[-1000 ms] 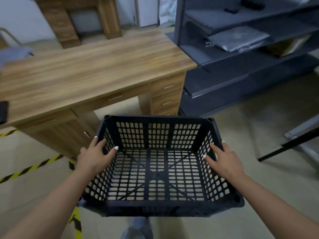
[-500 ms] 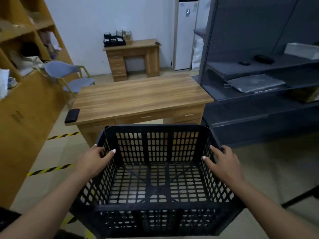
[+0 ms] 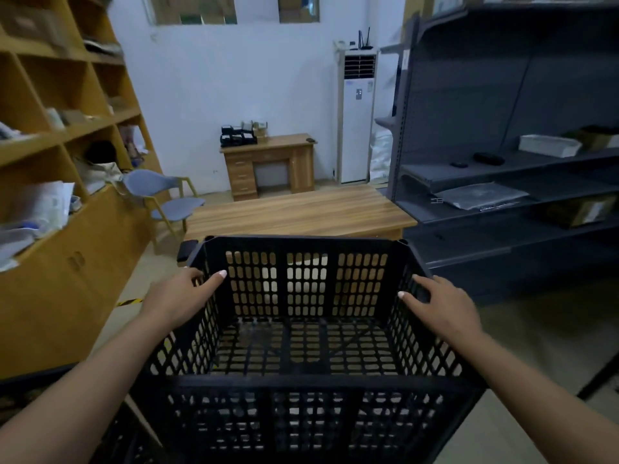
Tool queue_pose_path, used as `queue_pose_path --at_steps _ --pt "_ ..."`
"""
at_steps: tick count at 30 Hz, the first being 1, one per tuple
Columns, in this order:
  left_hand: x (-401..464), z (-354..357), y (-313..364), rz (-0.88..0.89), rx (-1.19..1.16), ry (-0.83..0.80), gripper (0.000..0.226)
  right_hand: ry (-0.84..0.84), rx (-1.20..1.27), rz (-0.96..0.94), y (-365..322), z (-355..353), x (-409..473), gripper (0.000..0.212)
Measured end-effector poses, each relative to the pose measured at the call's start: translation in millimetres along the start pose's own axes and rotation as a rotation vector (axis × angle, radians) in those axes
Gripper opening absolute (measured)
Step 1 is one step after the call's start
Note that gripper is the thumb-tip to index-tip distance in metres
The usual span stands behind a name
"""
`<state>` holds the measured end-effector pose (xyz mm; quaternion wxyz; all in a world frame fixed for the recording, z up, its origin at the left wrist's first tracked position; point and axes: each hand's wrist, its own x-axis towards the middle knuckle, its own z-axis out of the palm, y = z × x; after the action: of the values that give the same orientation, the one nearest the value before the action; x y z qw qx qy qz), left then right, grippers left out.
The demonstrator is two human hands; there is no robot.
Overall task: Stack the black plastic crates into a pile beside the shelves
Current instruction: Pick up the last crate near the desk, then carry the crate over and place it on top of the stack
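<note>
A black perforated plastic crate [image 3: 304, 383] is held in the air in front of me, its open top facing up and nothing inside. My left hand [image 3: 177, 296] grips its left rim, thumb over the top edge. My right hand [image 3: 442, 306] grips the right rim the same way. Part of another black crate [image 3: 124, 440] shows at the bottom left, below my left forearm. The dark grey metal shelves [image 3: 502, 182] stand to the right.
A wooden desk [image 3: 301, 212] stands just beyond the crate, a dark phone [image 3: 186, 249] on its near left corner. Tall wooden shelving [image 3: 50, 212] lines the left, with a blue chair [image 3: 164, 199] beside it. A second small desk [image 3: 268, 165] and a white air conditioner [image 3: 356, 115] stand at the back wall.
The crate has risen and come closer while my view tilted up from the floor to the room. Both hands keep the same hold on the rims.
</note>
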<state>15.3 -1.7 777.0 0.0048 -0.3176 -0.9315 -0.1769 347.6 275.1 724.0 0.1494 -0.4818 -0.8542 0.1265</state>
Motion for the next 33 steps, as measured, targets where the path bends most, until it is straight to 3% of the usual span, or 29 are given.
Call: queue_pose_path --at_steps 7,12,18,26,33 --pt "-47.9 -90.5 -31.5 0.092 0.031 0.065 0.089 0.146 0.042 -0.003 -50.7 -54.7 -87.1 0.069" --pt "-94.2 -133.3 -64.8 0.089 0.017 0.14 0.103 0.194 0.058 -0.047 -84.6 -78.6 -136.3 0.068" --pt "-161.9 -175.3 -112.1 0.01 -0.069 0.273 0.078 0.186 0.108 -0.18 -129.2 -98.1 -180.3 0.067" --pt "-251.3 -222.5 -204.6 -0.189 0.104 0.333 0.079 0.164 0.177 -0.332 -214.1 -98.6 -241.9 0.06" --pt "-285.1 -254.4 -307.2 -0.255 0.053 0.373 0.073 0.116 0.191 -0.4 -312.5 -67.4 -283.8 0.06"
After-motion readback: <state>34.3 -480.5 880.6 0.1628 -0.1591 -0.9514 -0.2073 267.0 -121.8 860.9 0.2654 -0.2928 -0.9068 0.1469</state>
